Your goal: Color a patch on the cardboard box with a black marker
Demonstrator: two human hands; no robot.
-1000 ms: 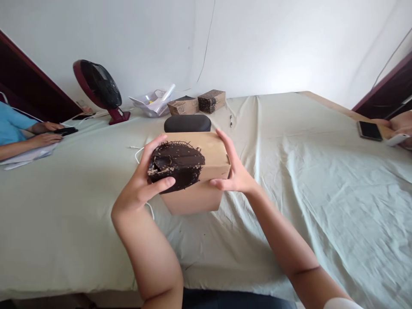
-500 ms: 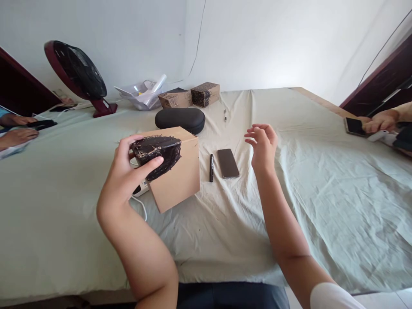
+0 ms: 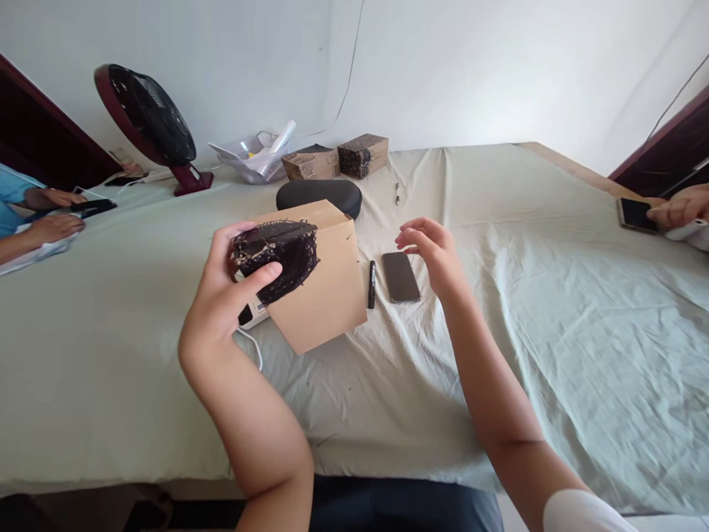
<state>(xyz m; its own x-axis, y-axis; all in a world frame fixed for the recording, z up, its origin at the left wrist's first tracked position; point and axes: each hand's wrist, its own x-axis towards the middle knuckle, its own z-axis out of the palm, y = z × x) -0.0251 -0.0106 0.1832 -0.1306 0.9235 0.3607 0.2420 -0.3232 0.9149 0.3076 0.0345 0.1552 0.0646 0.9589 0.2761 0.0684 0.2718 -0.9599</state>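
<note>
Left hand (image 3: pixel 224 299) clamped on box (image 3: pixel 310 284), tilted, held off the sheet (image 3: pixel 554 310). Right hand (image 3: pixel 435 255) at 3 o'clock, empty, fingers loosely spread. Between them: pen (image 3: pixel 371 284), phone (image 3: pixel 400 276). Case (image 3: pixel 320 196) at 12. Fan (image 3: pixel 145 124) at 10.

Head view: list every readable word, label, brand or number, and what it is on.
No text is readable.
Dark-printed small box and brown box beside it, by the wall: print too blurred.
Black marker: pale marking, too small.
Cardboard box in the left hand: black scribbled patch, no letters.
Smartphone: dark screen, no text.
</note>
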